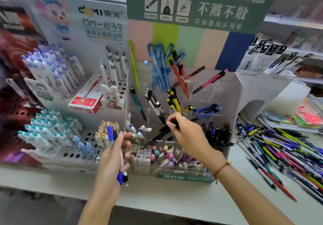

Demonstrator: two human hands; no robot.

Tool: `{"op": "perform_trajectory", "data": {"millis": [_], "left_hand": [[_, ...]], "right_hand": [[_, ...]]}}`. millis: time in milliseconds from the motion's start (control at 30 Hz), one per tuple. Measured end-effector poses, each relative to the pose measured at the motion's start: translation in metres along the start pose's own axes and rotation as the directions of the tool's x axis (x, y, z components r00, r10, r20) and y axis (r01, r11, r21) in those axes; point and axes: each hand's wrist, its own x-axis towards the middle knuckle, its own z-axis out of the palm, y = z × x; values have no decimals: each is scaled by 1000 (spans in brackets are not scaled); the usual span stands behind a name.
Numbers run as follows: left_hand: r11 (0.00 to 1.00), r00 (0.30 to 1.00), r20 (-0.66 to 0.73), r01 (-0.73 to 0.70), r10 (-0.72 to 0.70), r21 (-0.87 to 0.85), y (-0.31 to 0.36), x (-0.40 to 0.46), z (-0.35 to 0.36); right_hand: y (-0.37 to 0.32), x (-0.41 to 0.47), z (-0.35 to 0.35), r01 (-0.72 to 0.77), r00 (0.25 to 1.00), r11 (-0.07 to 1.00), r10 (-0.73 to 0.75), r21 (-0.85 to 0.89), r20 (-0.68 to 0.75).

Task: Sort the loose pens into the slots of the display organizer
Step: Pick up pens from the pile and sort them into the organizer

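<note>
A stationery shop, bright and evenly lit. In front, a pale counter (174, 200) running the full width. To the left, a white perforated pen stand (90, 137) under a header card (97, 20) printed with a cartoon animal, and on it a red and white box (86, 100) beside a small rabbit figurine (111, 96). Further left, a dark red perforated rack (19, 111). Behind and to the right, white shelves (297, 21) of packaged goods, blurred.
</note>
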Motion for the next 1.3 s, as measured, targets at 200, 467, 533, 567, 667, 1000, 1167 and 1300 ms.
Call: {"op": "perform_trajectory", "data": {"millis": [200, 467, 533, 567, 667, 1000, 1167, 1300], "left_hand": [[999, 999, 8, 39, -39, -18, -2, 2, -8], [998, 998, 5, 59, -59, -17, -4, 3, -7], [997, 997, 7, 73, -73, -13, -5, 3, -6], [997, 997, 10, 80, -80, -12, -5, 3, -5], [995, 995, 25, 97, -96, -23, -5, 3, -4], [985, 988, 109, 126, -114, -116, -7, 1, -7], [987, 964, 214, 144, -156, 73, -10, -1, 2], [939, 906, 362, 97, -221, 329, -9, -8, 22]], "right_hand": [[0, 10, -25, 115, 982, 992, -105, 60, -158], [20, -25, -17, 63, 941, 996, -40, 58, -335], [21, -30, -10, 105, 959, 994, -93, 30, -268], [20, -31, -8, 130, 971, 991, -122, 25, -208], [12, -23, -6, 90, 996, 996, -90, -10, -8], [-16, 2, -14, -405, 905, 863, 331, 302, 267], [-25, -12, -43, -494, 837, 133, 340, 859, 428], [-30, -23, -43, -496, 848, 84, 261, 864, 461]]}}
